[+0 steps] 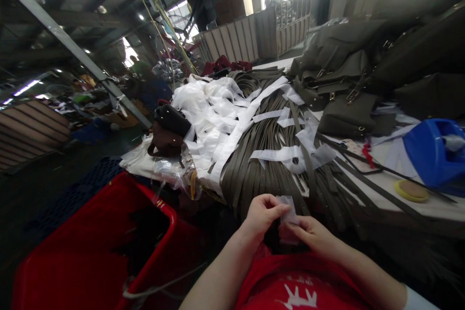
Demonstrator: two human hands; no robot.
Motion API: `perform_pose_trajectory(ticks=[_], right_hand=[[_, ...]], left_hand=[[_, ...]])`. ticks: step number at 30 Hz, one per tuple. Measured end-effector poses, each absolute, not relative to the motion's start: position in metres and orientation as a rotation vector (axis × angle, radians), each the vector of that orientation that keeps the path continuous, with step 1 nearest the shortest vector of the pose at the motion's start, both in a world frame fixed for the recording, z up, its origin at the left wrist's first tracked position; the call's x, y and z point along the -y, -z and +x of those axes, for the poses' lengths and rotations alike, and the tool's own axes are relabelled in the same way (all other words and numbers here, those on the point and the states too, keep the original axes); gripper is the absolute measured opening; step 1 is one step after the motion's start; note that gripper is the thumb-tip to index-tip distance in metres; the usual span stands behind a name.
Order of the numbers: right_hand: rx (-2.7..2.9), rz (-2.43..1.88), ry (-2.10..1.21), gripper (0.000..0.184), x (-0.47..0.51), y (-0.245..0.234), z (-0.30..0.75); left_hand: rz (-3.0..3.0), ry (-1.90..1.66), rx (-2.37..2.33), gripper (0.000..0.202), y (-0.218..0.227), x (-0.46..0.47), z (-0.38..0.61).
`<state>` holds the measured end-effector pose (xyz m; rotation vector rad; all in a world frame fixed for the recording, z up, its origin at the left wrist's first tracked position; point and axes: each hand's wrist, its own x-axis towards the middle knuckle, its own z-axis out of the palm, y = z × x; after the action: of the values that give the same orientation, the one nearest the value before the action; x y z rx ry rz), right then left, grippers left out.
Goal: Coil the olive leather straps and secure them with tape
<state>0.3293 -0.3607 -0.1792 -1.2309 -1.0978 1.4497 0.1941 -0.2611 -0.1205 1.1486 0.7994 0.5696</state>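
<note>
Close in front of my body, both hands pinch a small piece of thin, whitish, see-through sheet (288, 203); whether it is a small bag or tissue I cannot make out. My left hand (264, 214) has thumb and fingers closed on its left edge. From the right, my right hand (312, 231) grips its lower part. Just beyond them, a thick fan of dark olive straps (250, 169) hangs over the table's front edge. Strips of white paper (279, 155) lie across the straps.
White paper (207, 101) is heaped at the table's left, beside a black pouch (172, 118). Olive handbags (348, 111) pile up at the right, near a blue plastic container (432, 150) and a round yellow-rimmed disc (411, 191). A big red bin (83, 247) stands on the floor to my left.
</note>
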Motion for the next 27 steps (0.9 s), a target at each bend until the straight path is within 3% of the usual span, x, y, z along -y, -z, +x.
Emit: perform_pose_trajectory(ticks=[6,9,13,15,18,21,23,27], right_hand=[[1.277,-1.287,-1.309,0.042,0.359,0.171,0.334],[1.28,-1.569,-0.998,0.031,0.353,0.171,0.364],[1.0,-2.017,-0.461,0.055,0.333,0.184,0.41],[0.972,-2.097,-0.386,0.062,0.32,0.189,0.419],[0.935,-2.057,-0.486,0.058,0.306,0.188,0.418],[0.934,-1.948,-0.613,0.035,0.306,0.174,0.414],[0.902,-1.745,-0.872,0.026,0.317,0.159,0.412],[0.97,-1.187,-1.46,0.032,0.349,0.124,0.4]], left_hand=[[1.283,-0.539,-0.728,0.044,0.142,0.268,0.187],[1.353,-0.615,-0.828,0.043,0.154,0.262,0.173],[1.515,-0.651,-0.878,0.042,0.16,0.256,0.16],[1.578,-0.657,-0.864,0.041,0.16,0.259,0.16],[1.612,-0.63,-0.856,0.038,0.161,0.264,0.162],[1.649,-0.611,-0.892,0.035,0.164,0.263,0.159],[1.669,-0.619,-0.894,0.036,0.164,0.26,0.155],[1.667,-0.656,-0.865,0.039,0.16,0.254,0.151]])
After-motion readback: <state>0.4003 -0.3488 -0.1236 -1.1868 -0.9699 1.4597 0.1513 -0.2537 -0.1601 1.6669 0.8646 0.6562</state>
